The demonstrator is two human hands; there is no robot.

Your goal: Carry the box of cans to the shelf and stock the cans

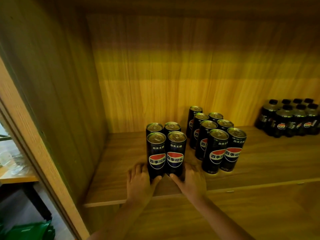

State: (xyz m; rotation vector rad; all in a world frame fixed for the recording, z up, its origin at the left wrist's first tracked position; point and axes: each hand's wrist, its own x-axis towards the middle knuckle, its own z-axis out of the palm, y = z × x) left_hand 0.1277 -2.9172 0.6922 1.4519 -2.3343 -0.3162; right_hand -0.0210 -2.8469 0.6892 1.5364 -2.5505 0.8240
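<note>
Several tall black cola cans stand upright in a tight block (165, 149) near the front of the wooden shelf (121, 179). My left hand (140, 181) cups the base of the block's left side, thumb on the front-left can. Against the right side presses my right hand (190, 181), thumb touching the front-right can. A second group of the same cans (216, 139) stands in two rows just to the right, apart from my hands. The box is not in view.
A shrink-wrapped pack of dark bottles (290, 118) sits at the shelf's far right. The cabinet's side wall (52, 101) closes the left; the back panel is behind the cans. Something green (29, 231) lies on the floor at lower left.
</note>
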